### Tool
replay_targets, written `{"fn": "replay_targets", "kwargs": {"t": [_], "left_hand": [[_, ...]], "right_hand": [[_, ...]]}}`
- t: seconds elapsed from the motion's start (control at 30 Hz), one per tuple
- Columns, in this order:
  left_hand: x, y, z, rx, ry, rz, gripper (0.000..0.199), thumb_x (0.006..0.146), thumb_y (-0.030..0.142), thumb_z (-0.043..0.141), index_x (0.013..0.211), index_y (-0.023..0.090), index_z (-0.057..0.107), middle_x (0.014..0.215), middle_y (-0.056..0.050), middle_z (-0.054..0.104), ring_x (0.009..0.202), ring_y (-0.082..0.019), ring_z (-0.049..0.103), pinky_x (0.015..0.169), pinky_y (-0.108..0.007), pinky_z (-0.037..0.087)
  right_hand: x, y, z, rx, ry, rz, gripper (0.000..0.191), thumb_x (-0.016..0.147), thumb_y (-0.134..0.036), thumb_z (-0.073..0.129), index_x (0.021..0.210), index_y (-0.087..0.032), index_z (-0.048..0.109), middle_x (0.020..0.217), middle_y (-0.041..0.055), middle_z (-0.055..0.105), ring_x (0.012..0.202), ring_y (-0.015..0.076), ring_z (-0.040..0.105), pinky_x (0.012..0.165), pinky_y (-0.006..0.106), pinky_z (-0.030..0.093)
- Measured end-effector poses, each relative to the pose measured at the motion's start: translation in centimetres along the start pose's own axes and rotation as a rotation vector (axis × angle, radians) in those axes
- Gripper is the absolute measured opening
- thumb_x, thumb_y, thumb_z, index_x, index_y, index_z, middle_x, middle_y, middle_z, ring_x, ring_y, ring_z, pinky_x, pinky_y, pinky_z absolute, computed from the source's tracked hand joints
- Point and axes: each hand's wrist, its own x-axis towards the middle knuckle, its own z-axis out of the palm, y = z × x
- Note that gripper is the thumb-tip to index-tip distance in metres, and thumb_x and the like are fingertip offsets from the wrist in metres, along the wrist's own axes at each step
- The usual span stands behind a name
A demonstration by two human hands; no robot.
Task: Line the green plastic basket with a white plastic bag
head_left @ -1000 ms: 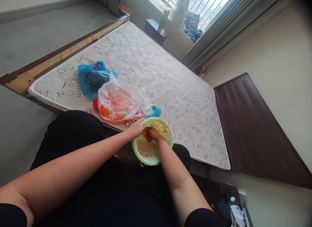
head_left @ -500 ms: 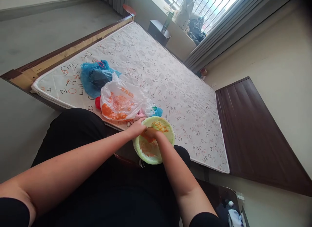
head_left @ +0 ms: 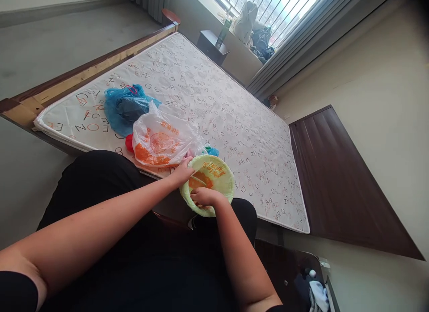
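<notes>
A pale green plastic bag [head_left: 214, 174] with orange print sits in front of me at the near edge of the mattress [head_left: 234, 115]. My left hand [head_left: 183, 170] grips its upper left rim. Lower down, my right hand [head_left: 203, 196] pinches the near rim, fingers closed on the plastic. Just left of it lies a white plastic bag [head_left: 161, 140] with orange print, bulging with contents.
A blue plastic bag [head_left: 124, 106] lies beyond the white one, with a red item [head_left: 129, 143] beside it. The mattress rests on a wooden bed frame [head_left: 83, 73]. A dark nightstand [head_left: 211, 46] and a bottle stand by the window. A dark headboard [head_left: 338, 178] leans on the wall.
My right hand has slid from the upper middle of the green bag down to its near rim. The bag's mouth has spread wider. The view shifted slightly.
</notes>
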Motion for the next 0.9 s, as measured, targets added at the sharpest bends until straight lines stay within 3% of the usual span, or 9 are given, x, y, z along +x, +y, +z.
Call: {"fn": "replay_targets", "kwargs": {"t": [0.07, 0.13, 0.23, 0.3, 0.37, 0.43, 0.5, 0.67, 0.9], "left_hand": [[-0.1, 0.2, -0.1, -0.002, 0.003, -0.034, 0.061, 0.076, 0.018, 0.067, 0.137, 0.015, 0.064, 0.138, -0.014, 0.068, 0.136, -0.035, 0.057, 0.116, -0.045, 0.044], [-0.1, 0.5, -0.3, 0.006, 0.004, -0.073, 0.061, 0.079, 0.019, 0.066, 0.14, 0.015, 0.062, 0.139, -0.015, 0.068, 0.134, -0.034, 0.059, 0.115, -0.045, 0.046], [0.4, 1.1, -0.8, 0.059, 0.005, -0.107, 0.066, 0.08, 0.02, 0.066, 0.145, 0.012, 0.058, 0.146, -0.019, 0.063, 0.134, -0.033, 0.06, 0.114, -0.043, 0.047], [0.8, 1.6, -1.4, 0.094, -0.014, -0.132, 0.066, 0.082, 0.022, 0.066, 0.146, 0.01, 0.056, 0.147, -0.021, 0.062, 0.131, -0.033, 0.062, 0.11, -0.042, 0.049], [1.2, 2.0, -2.0, 0.117, -0.043, -0.144, 0.059, 0.084, 0.026, 0.066, 0.141, 0.009, 0.059, 0.142, -0.021, 0.065, 0.125, -0.032, 0.066, 0.105, -0.041, 0.053], [1.4, 2.5, -2.7, 0.154, -0.059, -0.12, 0.05, 0.086, 0.03, 0.065, 0.132, 0.011, 0.065, 0.136, -0.018, 0.069, 0.122, -0.031, 0.067, 0.102, -0.039, 0.054], [1.4, 3.0, -3.2, 0.201, -0.064, -0.074, 0.044, 0.089, 0.035, 0.064, 0.126, 0.013, 0.068, 0.135, -0.016, 0.071, 0.124, -0.029, 0.067, 0.104, -0.037, 0.054], [0.8, 2.9, -3.1, 0.289, -0.079, 0.023, 0.044, 0.101, 0.043, 0.048, 0.13, 0.015, 0.066, 0.141, -0.015, 0.067, 0.132, -0.028, 0.062, 0.115, -0.041, 0.047], [1.1, 1.7, -2.7, 0.411, 0.021, 0.074, 0.041, 0.104, 0.04, 0.043, 0.123, 0.016, 0.071, 0.138, -0.015, 0.069, 0.135, -0.03, 0.059, 0.118, -0.044, 0.044]], "right_hand": [[-2.3, 0.4, -0.6, 0.131, -0.021, -0.008, 0.02, 0.086, -0.041, 0.068, 0.083, -0.021, 0.069, 0.089, 0.0068, 0.075, 0.073, 0.022, 0.071, 0.065, 0.034, 0.054], [-4.4, 1.2, -2.2, 0.372, 0.275, -0.212, 0.026, 0.089, -0.046, 0.066, 0.104, -0.024, 0.068, 0.105, 0.006, 0.076, 0.085, 0.0202, 0.075, 0.075, 0.033, 0.058], [-6.4, 3.4, -5.4, 0.686, 0.866, -0.481, 0.028, 0.09, -0.046, 0.062, 0.106, -0.024, 0.064, 0.098, 0.0038, 0.074, 0.09, 0.0188, 0.075, 0.082, 0.032, 0.058], [-6.5, 5.5, -7.2, 0.904, 1.189, -0.456, 0.021, 0.087, -0.041, 0.06, 0.099, -0.023, 0.061, 0.091, 0.0019, 0.071, 0.087, 0.017, 0.074, 0.077, 0.029, 0.057], [-5.6, 7.5, -7.9, 1.087, 1.326, -0.316, 0.02, 0.083, -0.039, 0.058, 0.096, -0.024, 0.058, 0.095, 0.0023, 0.072, 0.089, 0.0164, 0.074, 0.073, 0.026, 0.055], [-4.0, 8.9, -7.7, 1.116, 1.296, -0.157, 0.023, 0.08, -0.041, 0.058, 0.095, -0.023, 0.06, 0.102, 0.0047, 0.073, 0.092, 0.018, 0.073, 0.069, 0.026, 0.053], [-2.2, 9.4, -6.9, 1.041, 1.173, -0.107, 0.031, 0.079, -0.049, 0.06, 0.093, -0.022, 0.064, 0.103, 0.0073, 0.075, 0.092, 0.021, 0.071, 0.069, 0.028, 0.053], [0.4, 8.1, -6.1, 1.023, 1.01, -0.331, 0.047, 0.079, -0.063, 0.062, 0.097, -0.021, 0.069, 0.1, 0.0087, 0.076, 0.091, 0.0246, 0.07, 0.079, 0.034, 0.054], [0.6, 7.2, -7.4, 0.914, 0.969, -0.322, 0.042, 0.078, -0.059, 0.066, 0.091, -0.019, 0.071, 0.086, 0.0058, 0.074, 0.079, 0.022, 0.064, 0.07, 0.031, 0.049]]}}
